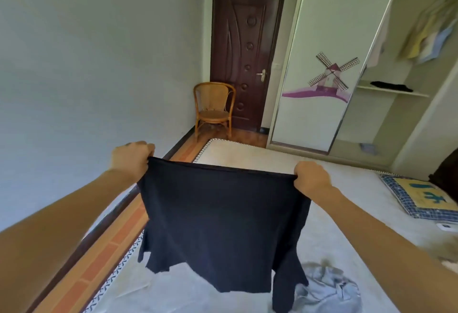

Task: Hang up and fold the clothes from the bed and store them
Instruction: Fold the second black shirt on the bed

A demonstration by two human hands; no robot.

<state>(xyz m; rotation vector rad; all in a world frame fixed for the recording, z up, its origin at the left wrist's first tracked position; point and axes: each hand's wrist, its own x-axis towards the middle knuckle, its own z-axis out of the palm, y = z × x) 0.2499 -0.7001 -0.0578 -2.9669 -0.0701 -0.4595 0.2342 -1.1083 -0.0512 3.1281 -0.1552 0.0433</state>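
Dark garment (223, 213): held up in the air above the bed (334, 226), stretched flat between both hands. Left hand (132, 157) has its fingers curled tight round the upper left corner; right hand (311, 178) grips the upper right corner the same way. Top edge runs taut and nearly straight from fist to fist, sloping down slightly toward the right. Cloth is navy to black, plain, with no print visible. It hangs in one broad panel; the lower hem is uneven, with loose flaps at the left and a longer tail at the lower right that runs out of the bottom of the frame. Type of garment cannot be told from this side.

Beneath it, a crumpled pale blue-grey garment (327, 290) lies on the bed, partly covered by the hanging tail. A blue checked pillow (416, 198) sits at the right side of the bed. Farther off, a wicker chair (213, 109) stands before a dark door (247, 39). The open wardrobe (386, 119) shows blurred pale clothes (426, 37) hanging and a dark folded item (391, 86) on a shelf.
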